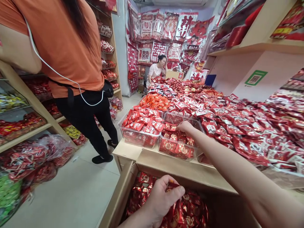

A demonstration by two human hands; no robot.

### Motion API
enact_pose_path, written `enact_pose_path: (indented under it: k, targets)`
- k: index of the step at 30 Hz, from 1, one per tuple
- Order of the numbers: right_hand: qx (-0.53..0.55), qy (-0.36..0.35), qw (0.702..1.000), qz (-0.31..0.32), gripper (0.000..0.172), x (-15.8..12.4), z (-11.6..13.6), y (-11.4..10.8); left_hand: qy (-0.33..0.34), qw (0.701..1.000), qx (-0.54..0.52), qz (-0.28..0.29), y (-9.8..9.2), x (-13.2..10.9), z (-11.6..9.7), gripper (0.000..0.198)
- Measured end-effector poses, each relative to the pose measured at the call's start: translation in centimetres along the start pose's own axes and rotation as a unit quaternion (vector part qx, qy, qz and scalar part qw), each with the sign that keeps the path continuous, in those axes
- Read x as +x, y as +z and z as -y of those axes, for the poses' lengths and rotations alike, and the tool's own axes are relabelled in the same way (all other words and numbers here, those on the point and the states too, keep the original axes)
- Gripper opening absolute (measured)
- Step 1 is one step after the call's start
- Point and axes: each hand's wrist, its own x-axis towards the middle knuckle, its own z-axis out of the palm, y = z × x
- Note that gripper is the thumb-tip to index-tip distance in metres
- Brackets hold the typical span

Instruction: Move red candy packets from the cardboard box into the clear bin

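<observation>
My left hand is low in a wooden bin full of small red candy packets, with its fingers closed on a few of them. My right hand reaches forward into a clear plastic tub of red packets, fingers curled down among them; what they hold is hidden. A second clear tub, heaped with red packets, stands just left of it.
A wide counter heaped with red packets runs back to a seated person in white. Close on the left a person in an orange top stands in the aisle beside shelves of bagged sweets. Red decorations hang behind.
</observation>
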Motion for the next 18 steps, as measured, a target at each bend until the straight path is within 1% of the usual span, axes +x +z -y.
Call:
enact_pose_path:
  k: [3, 5, 8, 10, 12, 13, 14, 15, 17, 18]
  targets:
    - [-0.077, -0.008, 0.996, -0.038, 0.016, 0.3, 0.2, -0.3, 0.003, 1.0, 0.006, -0.002, 0.1, 0.0, -0.1, 0.027]
    - [-0.098, -0.033, 0.993, -0.053, 0.014, 0.1, 0.7, -0.7, 0.003, 1.0, 0.012, -0.001, 0.1, 0.2, 0.1, 0.027]
    - [-0.1, -0.079, 0.99, -0.061, 0.008, -1.7, 2.0, -1.7, 0.011, 1.0, 0.026, -0.013, -0.3, 0.6, 0.4, 0.03]
    - [-0.083, -0.118, 0.987, -0.063, 0.012, -4.3, 2.6, -2.4, 0.033, 0.998, 0.042, -0.013, -0.7, 0.8, 0.4, 0.033]
    - [-0.01, -0.179, 0.982, -0.055, 0.02, -8.3, 2.5, -2.6, 0.052, 0.996, 0.067, 0.017, -0.9, 0.6, 0.1, 0.036]
    - [0.068, -0.221, 0.972, -0.047, 0.022, -10.7, 2.0, -2.4, 0.055, 0.995, 0.076, 0.044, -1.0, 0.4, -0.1, 0.04]
    - [0.143, -0.254, 0.956, -0.027, 0.022, -13.0, 1.3, -2.1, 0.055, 0.992, 0.081, 0.077, -1.0, 0.2, -0.4, 0.043]
    - [0.192, -0.272, 0.943, -0.017, 0.022, -15.4, 0.5, -1.6, 0.054, 0.989, 0.08, 0.109, -1.0, 0.0, -0.6, 0.046]
    - [0.236, -0.29, 0.927, -0.019, 0.019, -19.2, -1.4, -0.4, 0.056, 0.985, 0.075, 0.146, -0.7, -0.4, -0.9, 0.045]
    - [0.248, -0.288, 0.925, -0.027, 0.017, -20.6, -2.3, 0.1, 0.058, 0.985, 0.08, 0.144, -0.5, -0.4, -0.9, 0.042]
